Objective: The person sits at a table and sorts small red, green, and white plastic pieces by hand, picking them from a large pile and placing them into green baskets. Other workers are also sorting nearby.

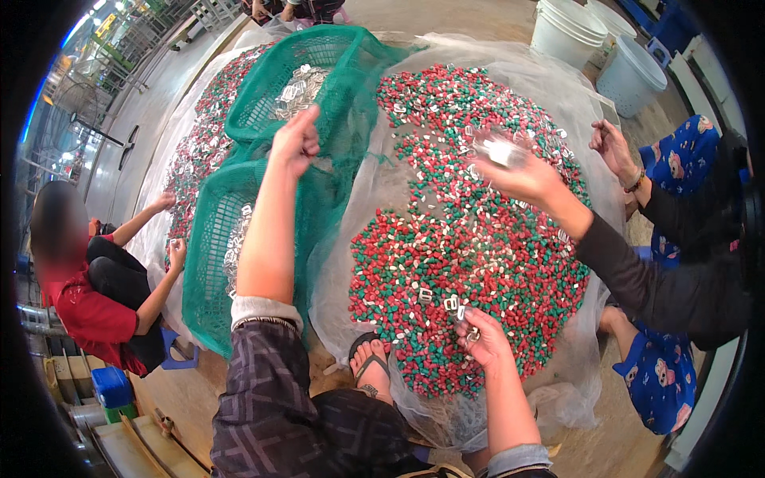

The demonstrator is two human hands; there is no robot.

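Note:
My left hand (296, 143) hovers above the green mesh basket (239, 102) at the far side, its fingers curled in; what they hold, if anything, is hidden. Silver slide buckles (303, 92) lie heaped in that basket. Low over the near part of a wide spread of small red, green and white pebble-like pieces (422, 255), my right hand (484, 338) is closed around several small metal buckles (460, 312). Another metal buckle (425, 295) rests on the pieces just to the left of it.
A second green basket (209, 263) with buckles stands nearer, left of my forearm. Across on the right, a co-worker's hand (530, 175) holds a blurred whitish thing over the pile. Another person in red (100, 295) crouches at left. White buckets (567, 32) stand at the back right.

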